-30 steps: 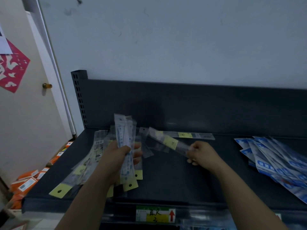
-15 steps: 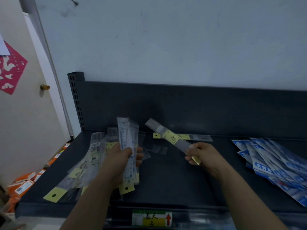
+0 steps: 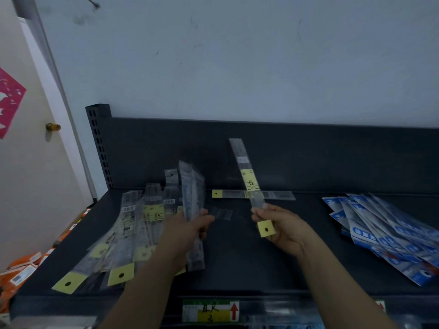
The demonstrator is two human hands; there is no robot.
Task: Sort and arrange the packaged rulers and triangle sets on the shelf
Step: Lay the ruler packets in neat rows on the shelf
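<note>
Single packaged ruler: in my right hand, pinched near its lower end between thumb and curled fingers. It's off the shelf, upright, top leaning slightly left. Its yellow hang tab sticks out below my grip, with a yellow label mid-length. In view it crosses in front of another packaged ruler lying flat along the back of the shelf, yellow tab to the left.

Left hand: fingers wrapped round a bundle of packaged rulers, held roughly upright above the shelf, lower ends hanging below my fist. Can't count them, there's motion blur.

The two hands are near each other but apart. A small clear scrap lies on the shelf between them; can't tell what it is.

Left part of the shelf: a loose fan of packaged rulers, with several yellow tabs reaching the front edge. Right part: an overlapping heap of blue-and-white packs, well apart from my right hand; contents not readable.

Shelf is dark metal with a dark back panel and a perforated upright at the left rear corner. The front rail carries a green-yellow price label with a red arrow.

Further out: a pale wall behind, a door with a brass knob and a pink paper cutout at left, and orange boxes on the floor below.
</note>
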